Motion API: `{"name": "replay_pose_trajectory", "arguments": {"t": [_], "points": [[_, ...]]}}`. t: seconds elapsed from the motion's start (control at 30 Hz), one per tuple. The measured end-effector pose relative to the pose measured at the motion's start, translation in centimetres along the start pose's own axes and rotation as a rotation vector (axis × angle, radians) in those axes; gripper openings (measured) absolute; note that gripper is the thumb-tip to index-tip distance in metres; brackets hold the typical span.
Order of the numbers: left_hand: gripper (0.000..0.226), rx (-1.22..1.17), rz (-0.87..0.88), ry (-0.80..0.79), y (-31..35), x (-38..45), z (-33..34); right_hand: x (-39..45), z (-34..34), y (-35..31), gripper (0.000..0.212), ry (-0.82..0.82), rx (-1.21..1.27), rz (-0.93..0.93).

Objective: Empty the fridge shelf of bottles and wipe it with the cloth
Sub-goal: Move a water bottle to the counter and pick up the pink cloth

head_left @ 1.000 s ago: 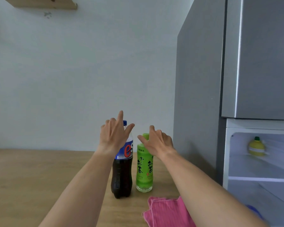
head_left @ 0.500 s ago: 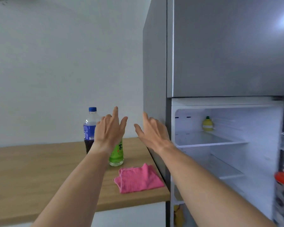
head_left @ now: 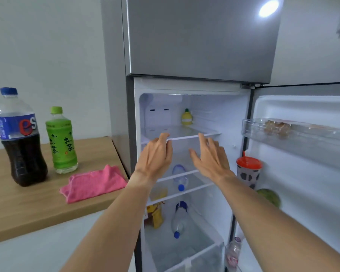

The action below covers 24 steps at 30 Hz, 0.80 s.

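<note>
The fridge stands open, and its top glass shelf [head_left: 196, 134] holds only a small yellow lemon-shaped bottle [head_left: 186, 117] at the back. My left hand [head_left: 155, 156] and my right hand [head_left: 210, 160] are both held up open and empty in front of that shelf's front edge, fingers apart. On the wooden counter [head_left: 28, 205] to the left stand a dark cola bottle [head_left: 20, 138] with a blue cap and a green tea bottle [head_left: 62, 140]. A folded pink cloth [head_left: 94, 183] lies on the counter next to the fridge.
Lower shelves hold a lying water bottle [head_left: 180, 176], another water bottle [head_left: 179, 218] and yellow packets [head_left: 155, 213]. The open door [head_left: 306, 173] on the right carries a clear bin [head_left: 283, 128], a red-lidded cup [head_left: 248, 171] and a green fruit [head_left: 269, 197].
The view has swung right from the counter to the fridge. Both hands left the cola and tea bottles standing on the counter and moved, empty, in front of the top shelf.
</note>
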<state>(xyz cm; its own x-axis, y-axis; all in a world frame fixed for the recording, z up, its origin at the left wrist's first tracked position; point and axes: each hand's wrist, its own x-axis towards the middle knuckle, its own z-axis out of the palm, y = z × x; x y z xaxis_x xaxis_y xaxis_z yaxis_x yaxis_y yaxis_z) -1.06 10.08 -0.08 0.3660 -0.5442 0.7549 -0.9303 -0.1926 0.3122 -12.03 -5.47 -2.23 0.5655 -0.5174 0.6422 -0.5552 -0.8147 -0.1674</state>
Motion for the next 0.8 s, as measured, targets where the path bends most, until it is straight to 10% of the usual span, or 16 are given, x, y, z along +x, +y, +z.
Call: {"name": "replay_pose_trajectory", "arguments": {"t": [0.53,0.8], "points": [[0.067,0.213,-0.827,-0.406,-9.5,0.3,16.5,2.2,18.9,4.2,0.062,-0.353,0.029,0.080],[0.058,0.512,-0.738,-0.349,-12.9,-0.8,18.7,2.0,25.1,3.0,0.076,-0.549,0.029,0.092]]}}
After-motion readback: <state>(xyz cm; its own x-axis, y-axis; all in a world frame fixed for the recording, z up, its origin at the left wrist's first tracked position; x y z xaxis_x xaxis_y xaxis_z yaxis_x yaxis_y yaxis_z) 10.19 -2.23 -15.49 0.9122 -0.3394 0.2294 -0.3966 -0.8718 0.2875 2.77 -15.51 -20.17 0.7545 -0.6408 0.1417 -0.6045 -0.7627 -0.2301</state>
